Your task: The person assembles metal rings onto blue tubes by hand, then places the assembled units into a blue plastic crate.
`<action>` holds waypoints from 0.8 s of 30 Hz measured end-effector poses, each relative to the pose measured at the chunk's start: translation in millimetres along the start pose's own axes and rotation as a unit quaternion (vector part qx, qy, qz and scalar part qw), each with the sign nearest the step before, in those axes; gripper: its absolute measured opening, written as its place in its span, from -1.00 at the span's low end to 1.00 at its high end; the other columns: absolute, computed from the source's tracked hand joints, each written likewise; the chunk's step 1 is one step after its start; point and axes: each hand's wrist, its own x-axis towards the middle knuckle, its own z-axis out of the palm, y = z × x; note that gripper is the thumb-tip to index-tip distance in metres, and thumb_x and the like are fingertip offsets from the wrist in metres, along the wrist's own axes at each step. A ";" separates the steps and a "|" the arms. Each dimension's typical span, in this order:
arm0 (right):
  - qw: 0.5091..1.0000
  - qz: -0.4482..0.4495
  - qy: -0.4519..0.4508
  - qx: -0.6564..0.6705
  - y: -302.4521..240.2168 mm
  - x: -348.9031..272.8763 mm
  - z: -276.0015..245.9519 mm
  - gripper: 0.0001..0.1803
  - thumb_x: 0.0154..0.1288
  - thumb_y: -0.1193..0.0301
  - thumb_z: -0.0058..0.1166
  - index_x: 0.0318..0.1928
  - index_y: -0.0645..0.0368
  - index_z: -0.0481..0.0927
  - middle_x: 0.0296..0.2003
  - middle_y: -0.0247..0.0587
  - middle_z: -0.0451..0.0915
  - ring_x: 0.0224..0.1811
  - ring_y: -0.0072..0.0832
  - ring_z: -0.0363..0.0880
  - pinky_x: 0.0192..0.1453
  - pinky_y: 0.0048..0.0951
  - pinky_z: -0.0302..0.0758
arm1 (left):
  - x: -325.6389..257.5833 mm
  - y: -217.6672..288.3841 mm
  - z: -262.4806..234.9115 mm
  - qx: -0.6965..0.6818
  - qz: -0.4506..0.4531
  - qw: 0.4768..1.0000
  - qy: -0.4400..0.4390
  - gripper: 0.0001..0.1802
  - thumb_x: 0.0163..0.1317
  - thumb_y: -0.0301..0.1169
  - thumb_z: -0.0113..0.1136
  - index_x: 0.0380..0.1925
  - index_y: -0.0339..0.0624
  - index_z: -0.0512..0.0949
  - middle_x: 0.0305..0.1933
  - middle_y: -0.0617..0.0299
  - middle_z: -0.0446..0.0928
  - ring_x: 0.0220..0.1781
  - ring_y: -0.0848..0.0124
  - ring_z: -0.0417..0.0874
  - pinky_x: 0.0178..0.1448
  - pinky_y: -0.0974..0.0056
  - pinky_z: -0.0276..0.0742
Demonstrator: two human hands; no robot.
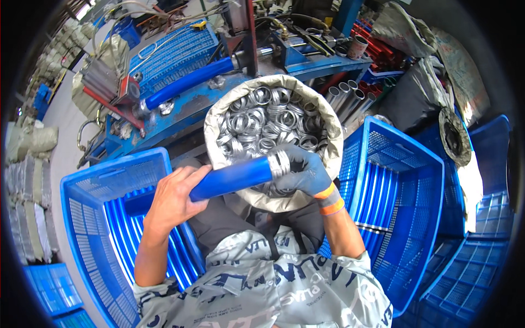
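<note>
Hands clamped on 1 blue tube [232, 179].
Left hand [174, 198] grips its end; metal rings [279, 163] are pinched by the gloved right hand [304, 172] over a sack [214, 127].

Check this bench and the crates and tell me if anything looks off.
One oddity: only the right hand wears a grey glove; the left hand is bare. Both grip the blue tube, silver ring at its end, over the sack of rings. Nothing looks spilled or damaged.
</note>
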 end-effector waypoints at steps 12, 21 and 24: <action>0.922 0.047 0.149 0.354 44.2 -9.0 16.4 -0.04 0.40 -0.47 0.44 0.39 0.08 0.64 -0.06 -0.46 0.77 -0.03 -0.57 0.78 0.10 -0.40 0.73 | -36.3 -24.0 32.8 -0.605 -0.149 0.708 0.332 -0.17 0.55 -0.04 0.56 0.56 -0.37 0.46 0.37 -0.21 0.75 0.39 -0.03 0.82 0.54 -0.12 0.73; 0.947 -0.027 0.078 0.310 21.3 2.6 34.4 0.32 0.18 0.59 0.73 0.86 0.24 0.17 0.66 0.07 0.55 0.61 -0.29 0.64 0.64 -0.29 0.63 | -33.2 -10.5 77.1 -0.725 -0.167 0.567 0.353 -0.32 0.74 -0.08 0.37 0.64 -0.23 0.49 0.51 -0.16 0.70 0.51 -0.03 0.79 0.56 -0.19 0.80; 0.962 -0.015 0.070 0.262 13.9 -1.5 34.0 0.27 0.18 0.66 0.69 0.84 0.25 0.24 0.67 0.01 0.54 0.61 -0.28 0.64 0.62 -0.28 0.65 | -36.2 -13.6 80.6 -0.723 -0.167 0.564 0.363 -0.32 0.73 -0.09 0.38 0.63 -0.23 0.49 0.50 -0.17 0.70 0.51 -0.03 0.80 0.54 -0.20 0.82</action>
